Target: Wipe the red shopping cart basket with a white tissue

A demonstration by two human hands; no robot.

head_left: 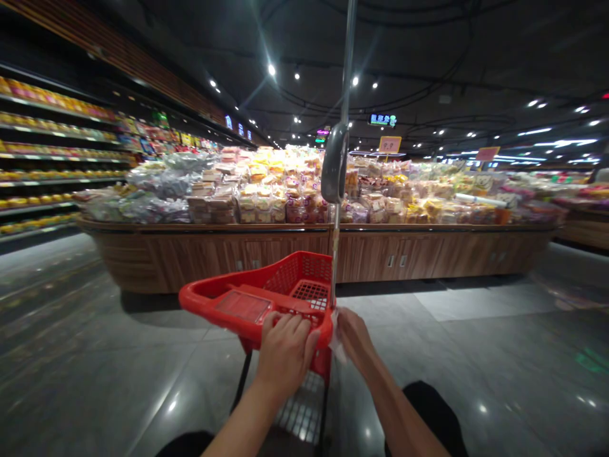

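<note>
1. From here, my left hand [285,355] lies at lower centre of the frame, its fingers curved down over the near rim of the red cart [204,295]. I cannot tell whether it is gripping or only resting there.
2. My right hand [356,336] sits just right of it, fingers closed around a white sheet [339,336], perhaps tissue or thin plastic; the view is too blurred to tell which.
3. That sheet lies against the cart's right corner, so the right hand is the nearer to the metal pole [335,254] rising from the cart. The rim's long axis runs from that corner toward the left of the frame.
4. Ahead, across the floor [143,381], a wooden table [214,254] carries packaged food [257,203] under a price sign [390,145]. Stocked shelves [47,152] line the upper left of the frame.
</note>
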